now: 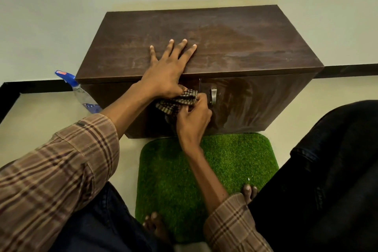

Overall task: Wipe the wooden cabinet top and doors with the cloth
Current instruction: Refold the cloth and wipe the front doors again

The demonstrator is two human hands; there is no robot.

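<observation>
A low dark wooden cabinet (235, 32) stands on the floor against a pale wall. Its top shows faint streaks. My left hand (167, 67) lies flat on the front part of the top, fingers spread, the thumb hooked over the front edge. My right hand (193, 116) grips a checked brown cloth (177, 102) and presses it on the left door, close to the seam between the two doors. A metal handle (213, 96) sits on the right door (255, 102), just right of the cloth. Most of the left door is hidden behind my arms.
A clear spray bottle (81, 94) with a blue cap leans at the cabinet's left side. A green artificial-grass mat (235, 159) lies in front of the cabinet, under my bare feet. My knees in dark trousers flank the mat. A dark skirting strip runs along the wall.
</observation>
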